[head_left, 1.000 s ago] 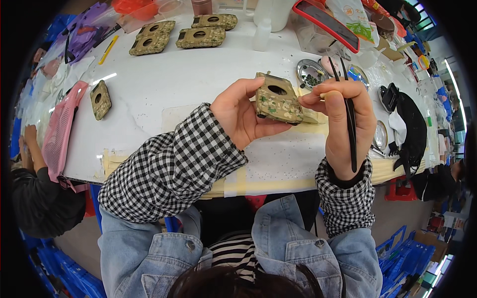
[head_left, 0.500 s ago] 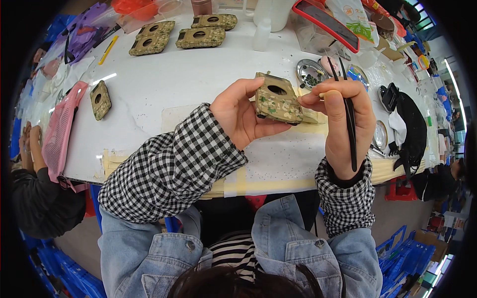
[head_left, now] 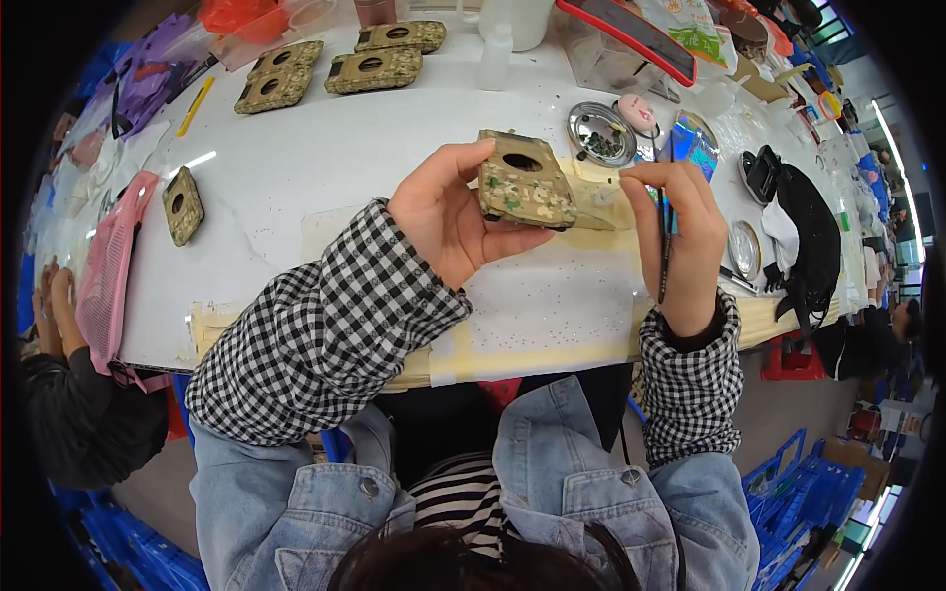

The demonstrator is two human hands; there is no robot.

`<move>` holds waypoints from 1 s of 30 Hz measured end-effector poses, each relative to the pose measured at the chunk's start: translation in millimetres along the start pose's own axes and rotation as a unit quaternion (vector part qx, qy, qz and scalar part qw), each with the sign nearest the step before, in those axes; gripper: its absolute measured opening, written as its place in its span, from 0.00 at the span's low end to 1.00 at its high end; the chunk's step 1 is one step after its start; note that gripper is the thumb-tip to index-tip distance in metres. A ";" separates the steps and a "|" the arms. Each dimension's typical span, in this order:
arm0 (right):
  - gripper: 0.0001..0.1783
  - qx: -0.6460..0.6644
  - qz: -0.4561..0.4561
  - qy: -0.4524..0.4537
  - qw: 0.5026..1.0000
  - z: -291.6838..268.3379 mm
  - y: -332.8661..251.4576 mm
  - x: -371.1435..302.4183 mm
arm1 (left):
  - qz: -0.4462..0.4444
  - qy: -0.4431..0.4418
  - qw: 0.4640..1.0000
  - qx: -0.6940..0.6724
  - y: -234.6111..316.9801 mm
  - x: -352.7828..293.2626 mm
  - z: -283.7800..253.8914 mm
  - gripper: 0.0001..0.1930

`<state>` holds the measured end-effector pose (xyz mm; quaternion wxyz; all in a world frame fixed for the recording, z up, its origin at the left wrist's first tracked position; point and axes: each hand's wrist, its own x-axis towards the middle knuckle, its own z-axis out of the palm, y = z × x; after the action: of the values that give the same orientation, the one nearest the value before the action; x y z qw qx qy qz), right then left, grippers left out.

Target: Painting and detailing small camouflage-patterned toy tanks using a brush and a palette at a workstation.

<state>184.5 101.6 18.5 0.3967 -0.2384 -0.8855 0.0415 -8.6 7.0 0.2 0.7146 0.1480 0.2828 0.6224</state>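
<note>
My left hand (head_left: pixel 440 205) is closed around a camouflage-painted model tank hull (head_left: pixel 522 189), thumb on its upper edge and fingers beneath. The hull is tilted, with its round dark opening facing up. To the right, apart from the hull, my right hand (head_left: pixel 687 219) keeps black tweezers (head_left: pixel 666 246) tucked in the palm, their points upward. Its thumb and forefinger come close together near a tiny dark speck (head_left: pixel 612 181); whether they pinch it I cannot tell. Beyond that hand stands a round metal dish (head_left: pixel 574 126) with small dark green parts (head_left: pixel 603 144).
Several more camouflage hulls (head_left: pixel 374 72) stand at the back left, and a single one (head_left: pixel 183 207) lies farther left. A red-edged phone (head_left: pixel 631 39), a white bottle (head_left: pixel 496 59) and a pink round object (head_left: pixel 636 112) are at the back. A pink mesh bag (head_left: pixel 116 266) hangs over the left edge.
My right hand has drawn away from the hull to the right, and the tweezers in it have turned more upright. My left hand still holds the hull. The whole view has shifted slightly.
</note>
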 end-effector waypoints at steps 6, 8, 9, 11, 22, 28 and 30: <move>0.15 0.054 0.068 -0.063 0.994 -20.5 -4.0 -10.5 | -0.003 0.001 1.000 -0.002 0.7 -0.2 -0.6 0.27; 0.20 0.090 0.108 -0.089 0.986 -35.2 -2.5 -21.1 | 0.000 -0.011 1.000 0.004 0.5 -0.1 -2.9 0.27; 0.20 0.109 0.131 -0.094 0.981 -40.2 -6.6 -25.8 | 0.001 -0.016 1.000 0.007 0.1 -0.1 -4.0 0.27; 0.20 0.148 0.176 -0.103 0.968 -49.7 -15.6 -36.0 | 0.003 -0.014 1.000 0.003 -0.6 -0.3 -5.6 0.27; 0.09 0.366 0.398 -0.105 0.834 -54.9 9.3 -96.5 | 0.000 -0.058 0.998 -0.028 0.0 1.9 -8.1 0.27; 0.09 0.335 0.408 -0.094 0.844 -48.8 5.4 -96.1 | -0.001 -0.060 0.998 -0.033 0.0 1.8 -10.4 0.26; 0.09 0.321 0.405 -0.080 0.852 -47.0 2.9 -97.9 | -0.016 -0.072 0.996 -0.050 0.8 3.3 -13.1 0.25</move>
<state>275.6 54.2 -17.1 0.3267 -0.4307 -0.6769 0.4995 -16.8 8.6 -10.5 0.7494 0.1524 0.2017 0.6120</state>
